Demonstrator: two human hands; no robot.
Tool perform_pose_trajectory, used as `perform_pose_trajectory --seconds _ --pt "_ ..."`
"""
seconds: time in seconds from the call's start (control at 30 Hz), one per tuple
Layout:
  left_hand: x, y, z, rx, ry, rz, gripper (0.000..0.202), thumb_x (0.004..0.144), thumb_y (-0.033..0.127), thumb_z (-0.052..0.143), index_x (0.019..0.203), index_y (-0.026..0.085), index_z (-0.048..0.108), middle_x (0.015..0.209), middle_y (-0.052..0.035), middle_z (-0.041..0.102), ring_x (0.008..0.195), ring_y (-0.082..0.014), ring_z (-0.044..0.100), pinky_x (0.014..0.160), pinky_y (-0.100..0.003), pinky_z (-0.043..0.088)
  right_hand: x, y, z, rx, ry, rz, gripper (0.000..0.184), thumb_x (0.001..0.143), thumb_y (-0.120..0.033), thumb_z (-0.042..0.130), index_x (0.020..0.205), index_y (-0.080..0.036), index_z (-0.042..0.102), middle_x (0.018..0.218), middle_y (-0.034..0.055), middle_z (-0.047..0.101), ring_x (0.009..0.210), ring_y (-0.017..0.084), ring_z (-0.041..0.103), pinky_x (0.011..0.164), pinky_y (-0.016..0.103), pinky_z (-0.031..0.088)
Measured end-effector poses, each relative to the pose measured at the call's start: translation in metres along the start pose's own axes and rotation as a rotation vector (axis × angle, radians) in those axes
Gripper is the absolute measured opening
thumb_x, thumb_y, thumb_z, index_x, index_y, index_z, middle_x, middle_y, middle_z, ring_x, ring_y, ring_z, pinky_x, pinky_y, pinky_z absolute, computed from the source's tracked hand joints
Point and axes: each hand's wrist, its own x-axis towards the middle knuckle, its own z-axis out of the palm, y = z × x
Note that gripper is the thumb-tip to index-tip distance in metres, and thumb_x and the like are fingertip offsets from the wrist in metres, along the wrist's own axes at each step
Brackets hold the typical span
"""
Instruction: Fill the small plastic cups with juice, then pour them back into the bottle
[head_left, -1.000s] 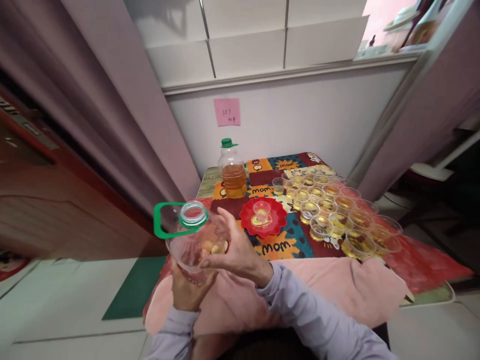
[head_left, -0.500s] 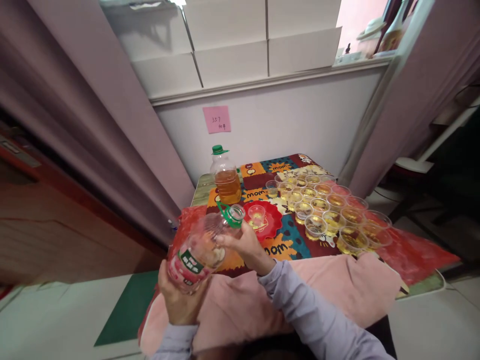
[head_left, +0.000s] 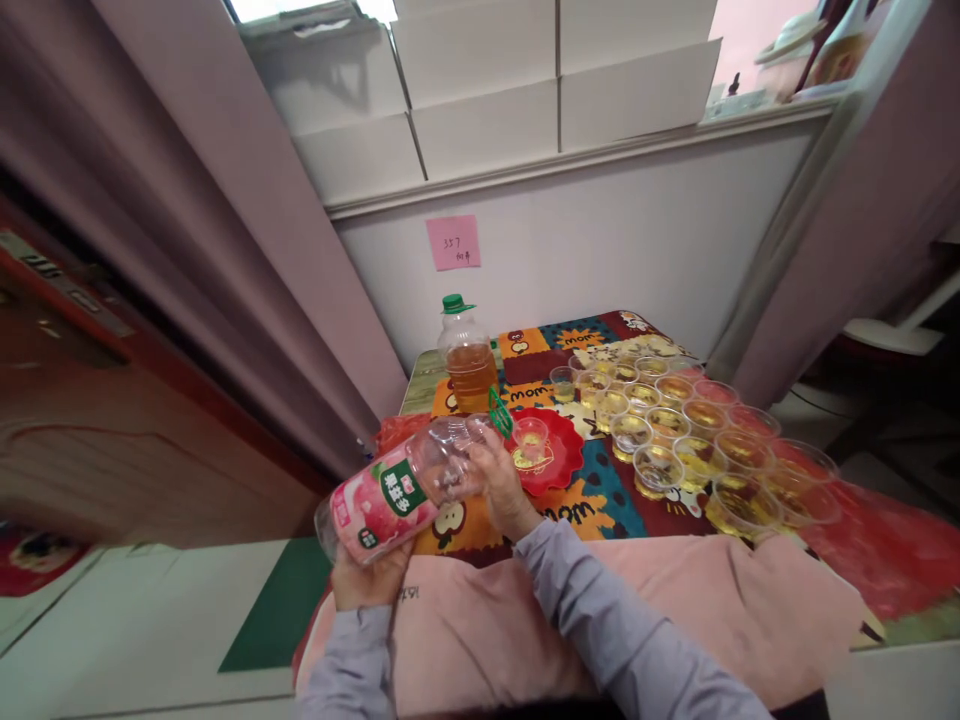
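Observation:
A clear plastic bottle with a pink and green label (head_left: 401,487) is tilted low over the near left part of the table. My left hand (head_left: 370,578) supports its base from below. My right hand (head_left: 504,487) is wrapped round the neck end, hiding the mouth. A green flap (head_left: 500,413) sticks up at the neck. The bottle looks nearly see-through; whether any liquid is inside I cannot tell. Just past the neck, a small clear cup (head_left: 532,438) stands on a red scalloped plate (head_left: 568,468).
Behind the plate stands a green-capped jug (head_left: 470,370) of amber liquid. Several clear cups of yellow liquid (head_left: 667,425) crowd the table's right side. Pink cloth (head_left: 600,600) covers the near edge, red plastic sheeting (head_left: 892,540) the right corner. A wall with a pink note (head_left: 453,243) rises behind.
The bottle has tipped from mouth-up towards horizontal, its neck dropping to the right and its label turning into view. My right hand has closed further round the neck. The view has shifted slightly left.

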Motion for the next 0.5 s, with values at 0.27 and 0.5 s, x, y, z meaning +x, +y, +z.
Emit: perform_pose_trajectory --seconds 0.27,0.5 --pt "0.008 -0.030 -0.017 -0.196 -0.151 -0.071 0.049 0.104 0.063 0.050 0.147 0.042 0.065 0.146 -0.0046 0.076 0.134 -0.0342 0.071 0.102 -0.060 0.063 0.009 0.011 -0.012 0.109 -0.029 0.028 0.078 0.076 -0.054 0.092 0.143 -0.028 0.062 0.116 0.0063 0.075 0.094 0.024 0.077 0.058 0.033 0.069" --pt "0.004 -0.024 0.006 0.104 0.026 -0.021 0.049 0.103 0.065 0.054 0.142 0.040 0.069 0.156 -0.0004 0.069 0.156 -0.0367 0.051 0.106 -0.055 0.063 0.008 0.013 -0.014 0.195 -0.044 0.071 0.083 0.074 -0.060 0.093 0.143 -0.029 0.060 0.113 0.0054 0.075 0.088 0.022 0.076 0.057 0.032 0.068"
